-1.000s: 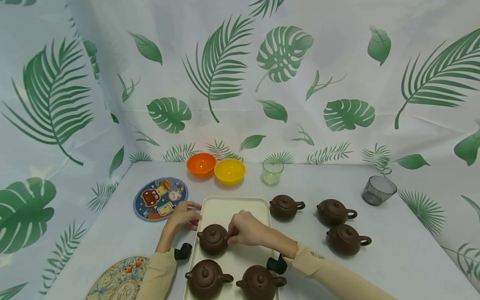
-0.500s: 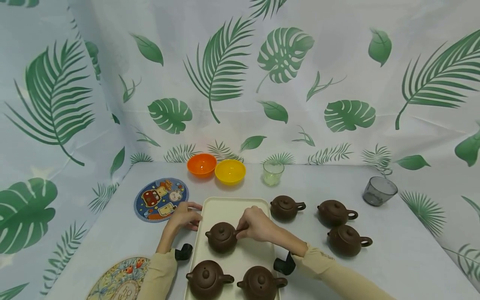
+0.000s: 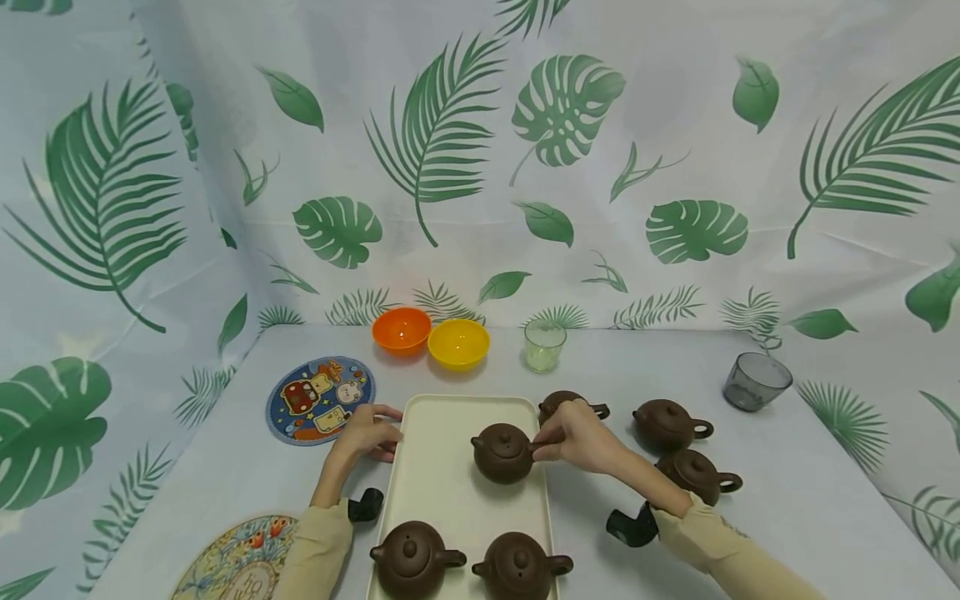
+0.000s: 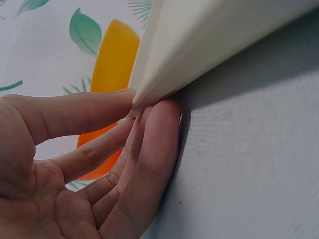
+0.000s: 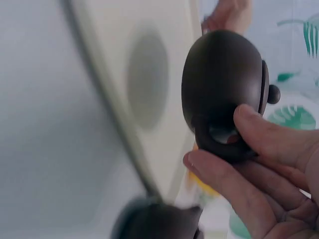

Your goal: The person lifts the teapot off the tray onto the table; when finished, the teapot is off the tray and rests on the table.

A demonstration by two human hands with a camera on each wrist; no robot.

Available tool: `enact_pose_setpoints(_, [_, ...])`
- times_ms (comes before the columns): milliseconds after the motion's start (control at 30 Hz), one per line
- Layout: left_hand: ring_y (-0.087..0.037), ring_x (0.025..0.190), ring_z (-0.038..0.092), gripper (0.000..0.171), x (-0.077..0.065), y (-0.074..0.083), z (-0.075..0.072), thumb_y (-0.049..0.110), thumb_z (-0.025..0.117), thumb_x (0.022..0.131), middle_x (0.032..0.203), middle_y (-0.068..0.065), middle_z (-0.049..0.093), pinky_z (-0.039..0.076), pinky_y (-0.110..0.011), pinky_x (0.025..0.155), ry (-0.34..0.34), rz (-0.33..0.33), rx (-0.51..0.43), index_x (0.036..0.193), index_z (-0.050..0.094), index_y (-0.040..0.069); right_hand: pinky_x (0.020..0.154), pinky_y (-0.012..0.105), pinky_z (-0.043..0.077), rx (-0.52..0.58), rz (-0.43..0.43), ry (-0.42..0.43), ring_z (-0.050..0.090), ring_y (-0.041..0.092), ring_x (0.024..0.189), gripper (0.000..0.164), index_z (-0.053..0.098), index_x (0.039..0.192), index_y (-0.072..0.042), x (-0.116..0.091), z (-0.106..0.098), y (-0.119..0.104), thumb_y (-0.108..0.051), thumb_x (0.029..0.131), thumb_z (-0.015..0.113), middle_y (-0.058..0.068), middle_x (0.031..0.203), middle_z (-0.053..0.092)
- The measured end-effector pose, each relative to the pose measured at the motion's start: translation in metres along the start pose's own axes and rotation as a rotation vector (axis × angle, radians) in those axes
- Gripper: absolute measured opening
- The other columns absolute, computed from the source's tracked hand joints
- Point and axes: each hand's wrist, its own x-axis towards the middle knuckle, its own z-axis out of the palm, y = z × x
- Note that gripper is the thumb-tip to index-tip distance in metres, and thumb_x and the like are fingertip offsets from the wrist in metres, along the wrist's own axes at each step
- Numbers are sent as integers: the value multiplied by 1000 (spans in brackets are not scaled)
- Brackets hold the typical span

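My right hand (image 3: 581, 437) pinches the handle of a dark brown teapot (image 3: 502, 454) above the right side of the cream tray (image 3: 435, 492). In the right wrist view the teapot (image 5: 219, 74) is lifted, with its shadow on the tray below. The thumb and fingers of my left hand (image 4: 99, 159) pinch the rim of the tray (image 4: 189, 45) at its left edge. Two more brown teapots, one on the left (image 3: 411, 558) and one on the right (image 3: 519, 567), stand on the tray's near part.
Right of the tray are three brown teapots, one (image 3: 561, 403) partly behind my right hand, another (image 3: 667, 425) and a third (image 3: 693, 475) partly hidden by my arm. Orange bowl (image 3: 402, 332), yellow bowl (image 3: 459, 345), green glass (image 3: 543, 346), grey glass (image 3: 757, 382) and blue mat (image 3: 321, 400) surround.
The right hand has carried the teapot rightward across the tray, from its left side to its right edge, and lifted it. The left hand has stayed at the tray's edge.
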Motion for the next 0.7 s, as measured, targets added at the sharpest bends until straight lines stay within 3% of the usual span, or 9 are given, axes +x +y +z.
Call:
enact_pose_setpoints(400, [-16, 53, 62, 42, -1, 2, 0, -3, 66, 74, 67, -11, 65, 58, -30, 49, 5, -11, 27, 115, 60, -8, 46, 17, 43, -11, 102, 7, 49, -4, 56, 5, 78, 77, -7, -51, -30, 33, -7, 72, 80, -3, 71, 72])
enact_pose_setpoints(700, [-16, 54, 62, 42, -1, 2, 1, -3, 67, 74, 67, -11, 65, 57, -29, 49, 12, -22, 42, 116, 61, -7, 49, 17, 46, -7, 124, -10, 53, -4, 60, 9, 78, 80, -3, -72, -39, 45, -5, 71, 80, 0, 73, 73])
